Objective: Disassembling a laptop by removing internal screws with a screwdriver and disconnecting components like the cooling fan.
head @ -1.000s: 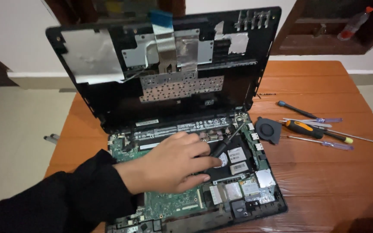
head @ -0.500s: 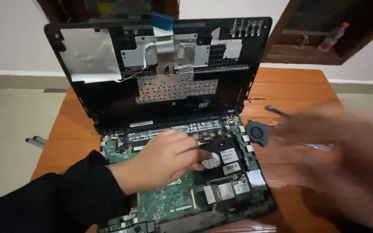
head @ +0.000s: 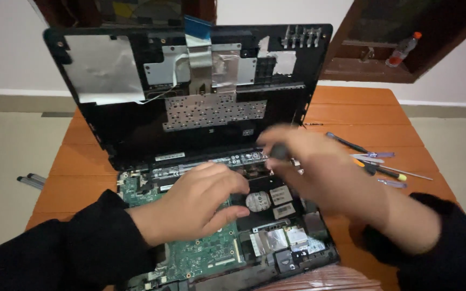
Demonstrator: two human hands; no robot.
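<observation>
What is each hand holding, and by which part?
The right hand grips a dark tool by its handle; the left hand rests on the motherboard, holding nothing visible.

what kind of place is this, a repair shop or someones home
Most likely a room in a home used for a repair, not a shop: an opened laptop lies on a plain orange wooden table, loose screwdrivers lie beside it, and a plastic bottle sits on a dark wooden window ledge.

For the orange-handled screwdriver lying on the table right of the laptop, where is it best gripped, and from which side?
Probably by the orange-and-black handle of the orange-handled screwdriver, from above. It lies flat on the wooden table among other thin tools, so the thick handle offers more hold than the thin shaft.
</observation>
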